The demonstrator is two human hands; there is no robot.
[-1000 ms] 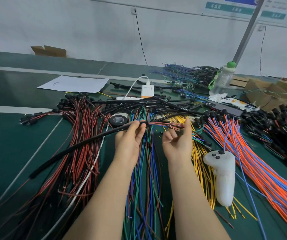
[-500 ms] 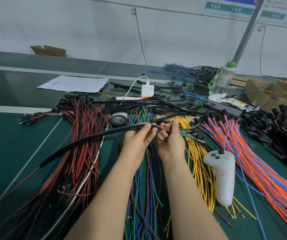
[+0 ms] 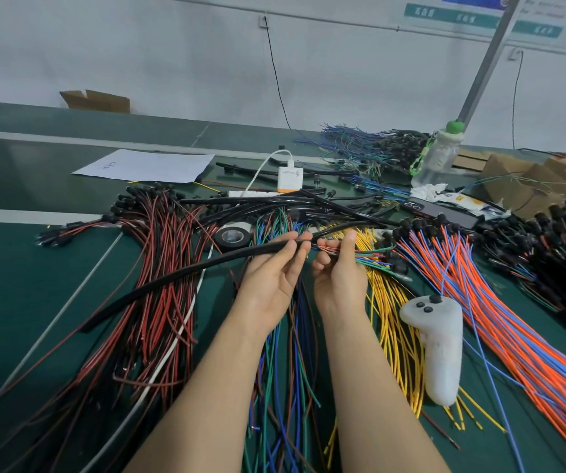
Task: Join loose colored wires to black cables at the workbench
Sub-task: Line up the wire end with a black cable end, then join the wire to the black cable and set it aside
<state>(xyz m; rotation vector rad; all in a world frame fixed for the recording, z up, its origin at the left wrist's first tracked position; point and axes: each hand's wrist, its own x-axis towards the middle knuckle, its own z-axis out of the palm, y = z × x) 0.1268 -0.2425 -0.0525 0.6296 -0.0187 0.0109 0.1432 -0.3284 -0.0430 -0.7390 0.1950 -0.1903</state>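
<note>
A long black cable [image 3: 186, 278] slants from the lower left up to my left hand [image 3: 274, 271], which pinches its upper end between thumb and fingertips. Just to the right, my right hand [image 3: 339, 268] grips a thin bundle of red, green and blue wires [image 3: 374, 259] that runs off to the right. The wire ends meet the cable's end between the two hands. Below my arms lie loose green and blue wires [image 3: 285, 387], with red and black wires [image 3: 158, 302] to the left and yellow wires [image 3: 394, 329] to the right.
A white controller [image 3: 440, 346] lies on the yellow wires. Orange and blue wires [image 3: 514, 322] fan out at the right. A black tape roll [image 3: 233, 236], a white charger [image 3: 289, 179], a paper sheet [image 3: 145, 165] and a bottle [image 3: 437, 158] sit behind on the green bench [image 3: 18, 268].
My right hand has closed in on the left hand and taken hold of the colored wires. The black cable's free end has swung a little to the right.
</note>
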